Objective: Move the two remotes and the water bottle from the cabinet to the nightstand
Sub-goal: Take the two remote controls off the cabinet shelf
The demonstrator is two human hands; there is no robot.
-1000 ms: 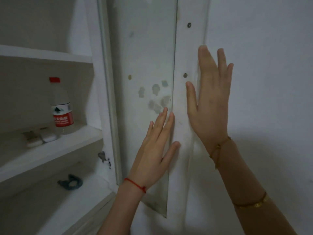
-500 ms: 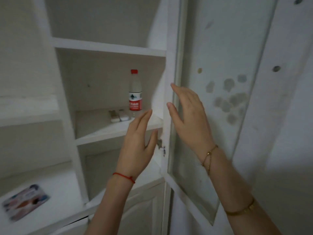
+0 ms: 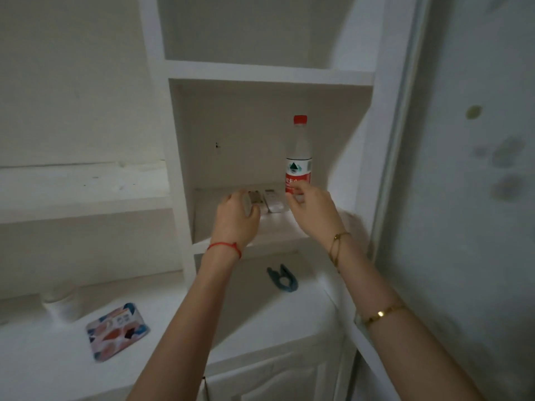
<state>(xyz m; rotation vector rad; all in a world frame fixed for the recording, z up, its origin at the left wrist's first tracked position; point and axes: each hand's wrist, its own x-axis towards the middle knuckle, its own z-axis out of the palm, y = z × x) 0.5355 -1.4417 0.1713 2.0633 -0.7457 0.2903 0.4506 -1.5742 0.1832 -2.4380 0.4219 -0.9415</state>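
The water bottle (image 3: 298, 157) with the red cap stands upright on the cabinet shelf (image 3: 278, 227). The two remotes (image 3: 266, 201) lie side by side just left of the bottle. The left hand (image 3: 236, 218) reaches in left of the bottle, and its curled fingers seem to be closing on the near remote, though the picture is too blurry to be sure. The right hand (image 3: 314, 209) is just in front of the bottle, low by the label, with its fingers bent and holding nothing yet. To do this step well, the right hand should wrap around the middle of the bottle so it does not tip. The left hand should gather both remotes together before lifting. Below the bottle, a blue clip (image 3: 282, 279) lies on the worktop (image 3: 202, 328).
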